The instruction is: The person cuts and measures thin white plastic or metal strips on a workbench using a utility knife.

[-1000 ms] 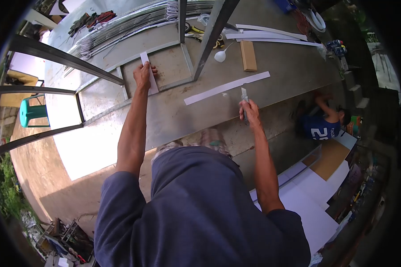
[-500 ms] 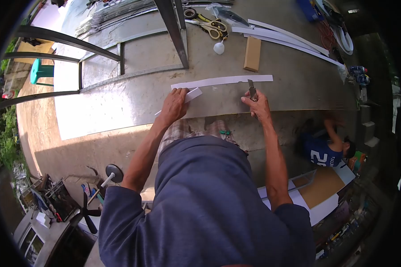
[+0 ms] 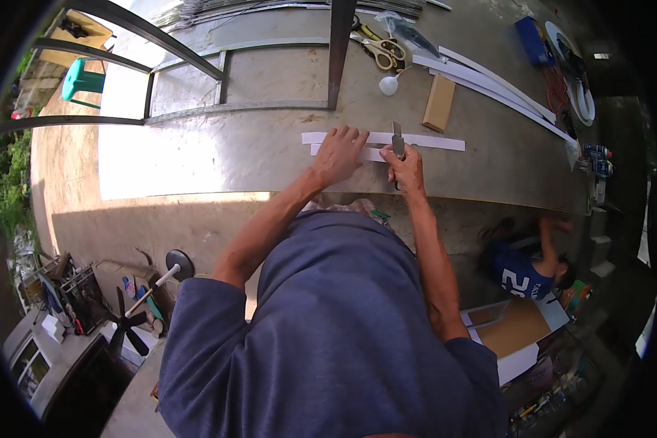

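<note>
Two white strips lie one along the other on the metal-topped table: a longer strip (image 3: pixel 434 141) at the back and a shorter strip (image 3: pixel 374 155) in front of it. My left hand (image 3: pixel 341 155) rests over both strips with its fingers stretched out, covering part of them. In my right hand (image 3: pixel 407 169) is a utility knife (image 3: pixel 398 144), gripped with its blade pointing away from me. That hand is just right of my left one, at the right end of the shorter strip.
Behind the strips lie a brown box (image 3: pixel 439 103), scissors (image 3: pixel 384 52) and long white strips (image 3: pixel 489 89). A metal frame (image 3: pixel 270 106) stands at the left. Below right, another person in a blue shirt (image 3: pixel 519 271) is low down beside the table (image 3: pixel 219 175).
My left hand has moved forward, and the shorter strip it held at a slant now lies along the longer one. My right hand has come left with the knife. The camera view has shifted.
</note>
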Tool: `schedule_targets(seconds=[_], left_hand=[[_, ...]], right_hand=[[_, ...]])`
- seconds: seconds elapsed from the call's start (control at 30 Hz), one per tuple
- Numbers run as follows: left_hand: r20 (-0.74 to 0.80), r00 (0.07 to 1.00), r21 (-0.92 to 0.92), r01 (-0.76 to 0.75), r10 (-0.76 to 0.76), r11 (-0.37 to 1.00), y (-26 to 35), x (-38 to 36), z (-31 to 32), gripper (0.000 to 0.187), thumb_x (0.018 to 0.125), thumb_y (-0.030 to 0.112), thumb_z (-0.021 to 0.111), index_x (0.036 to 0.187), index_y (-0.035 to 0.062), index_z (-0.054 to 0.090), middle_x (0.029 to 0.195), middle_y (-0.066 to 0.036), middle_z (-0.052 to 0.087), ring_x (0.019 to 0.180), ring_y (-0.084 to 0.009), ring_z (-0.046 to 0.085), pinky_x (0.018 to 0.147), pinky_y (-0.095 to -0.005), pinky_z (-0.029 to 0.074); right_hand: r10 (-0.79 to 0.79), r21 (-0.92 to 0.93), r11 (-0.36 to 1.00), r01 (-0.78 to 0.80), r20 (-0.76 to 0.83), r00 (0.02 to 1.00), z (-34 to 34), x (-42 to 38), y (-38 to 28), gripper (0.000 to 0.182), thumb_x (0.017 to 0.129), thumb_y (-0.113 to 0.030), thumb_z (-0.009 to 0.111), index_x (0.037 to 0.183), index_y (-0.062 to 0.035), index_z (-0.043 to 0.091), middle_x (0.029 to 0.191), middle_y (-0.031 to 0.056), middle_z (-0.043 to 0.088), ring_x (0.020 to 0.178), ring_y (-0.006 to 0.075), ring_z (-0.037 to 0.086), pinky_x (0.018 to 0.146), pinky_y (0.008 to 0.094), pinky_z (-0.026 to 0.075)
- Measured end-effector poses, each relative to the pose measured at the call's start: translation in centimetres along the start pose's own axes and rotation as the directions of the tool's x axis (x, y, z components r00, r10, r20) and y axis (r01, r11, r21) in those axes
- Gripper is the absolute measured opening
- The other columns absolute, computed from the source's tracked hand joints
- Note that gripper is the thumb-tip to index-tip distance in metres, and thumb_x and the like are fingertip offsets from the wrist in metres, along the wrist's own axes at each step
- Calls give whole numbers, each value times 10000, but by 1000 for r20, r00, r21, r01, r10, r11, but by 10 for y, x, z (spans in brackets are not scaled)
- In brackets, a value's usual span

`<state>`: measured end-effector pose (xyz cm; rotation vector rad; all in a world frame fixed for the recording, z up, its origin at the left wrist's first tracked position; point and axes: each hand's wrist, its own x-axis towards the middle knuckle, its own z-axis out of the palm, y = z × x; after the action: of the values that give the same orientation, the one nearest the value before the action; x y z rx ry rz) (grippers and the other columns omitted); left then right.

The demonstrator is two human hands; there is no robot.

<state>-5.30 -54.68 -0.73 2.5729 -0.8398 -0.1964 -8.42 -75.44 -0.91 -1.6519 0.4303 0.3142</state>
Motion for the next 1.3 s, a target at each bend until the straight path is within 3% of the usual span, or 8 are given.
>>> schedule_targets(seconds=[0.23, 0.53, 0.73, 0.87, 0.97, 1.07, 1.1, 1.3], left_hand=[[-149, 988, 9, 27, -26, 1000, -23, -12, 12, 665, 785, 163, 794, 1392, 72, 539, 1324, -112, 596, 1265, -310, 527, 1024, -446, 408], [-86, 996, 4, 11, -10, 1000, -40, -15, 14, 579, 823, 113, 748, 1369, 90, 555, 1306, -90, 613, 1247, -285, 543, 978, -437, 423], [-111, 994, 2, -11, 11, 1000, -50, -19, 15, 525, 814, -23, 610, 1325, 93, 603, 1261, -83, 627, 1190, -279, 554, 943, -417, 425], [-90, 995, 33, -38, 41, 999, -60, -27, 10, 548, 773, -32, 620, 1305, 102, 618, 1225, -74, 631, 1183, -277, 556, 937, -411, 429], [-104, 994, 22, -35, 38, 999, -73, -36, 1, 550, 739, -51, 628, 1264, 111, 638, 1211, -73, 635, 1178, -277, 566, 948, -408, 432], [-81, 997, 35, 11, -8, 999, -80, -48, -10, 561, 723, -61, 634, 1257, 113, 642, 1222, -75, 637, 1182, -282, 571, 965, -410, 430], [-61, 998, 42, 17, -15, 999, -81, -49, -13, 564, 730, -52, 646, 1269, 116, 633, 1236, -83, 634, 1200, -291, 568, 986, -420, 428], [-145, 989, -16, 5, -8, 1000, -53, -42, -4, 545, 779, 4, 689, 1308, 104, 602, 1238, -101, 629, 1222, -309, 556, 1004, -441, 431]], right_hand=[[23, 80, 997, -21, -17, 1000, 9, 21, 0, 244, 874, -191, 807, 964, -6, 676, 609, 5, 584, 435, 90, 518, 403, 269, 402], [26, 49, 999, -24, -35, 999, 4, 18, 1, 259, 851, -230, 822, 964, -35, 694, 695, 4, 633, 485, 88, 538, 461, 268, 408], [39, 151, 989, -12, -183, 982, -92, -18, 23, 241, 849, -179, 834, 969, -29, 687, 625, 10, 618, 470, 94, 558, 420, 258, 423], [57, 125, 992, -17, -323, 945, -157, -20, 36, 239, 848, -182, 835, 972, -36, 691, 630, 13, 619, 478, 96, 563, 423, 256, 426], [32, 132, 991, 13, -337, 941, -175, -6, 34, 243, 848, -181, 829, 975, -28, 689, 643, 16, 619, 497, 93, 568, 430, 253, 431], [27, 66, 998, -11, -236, 971, -169, 15, 40, 230, 870, -175, 811, 993, -35, 677, 723, 15, 636, 529, 90, 571, 433, 252, 433], [42, -40, 998, -53, -227, 973, -164, 21, 41, 226, 879, -174, 795, 992, -20, 673, 715, 13, 628, 535, 85, 562, 437, 249, 433], [-5, -266, 962, -64, -252, 968, -143, 29, 42, 224, 873, -165, 800, 1010, -36, 678, 716, 14, 639, 538, 76, 559, 442, 255, 444]])
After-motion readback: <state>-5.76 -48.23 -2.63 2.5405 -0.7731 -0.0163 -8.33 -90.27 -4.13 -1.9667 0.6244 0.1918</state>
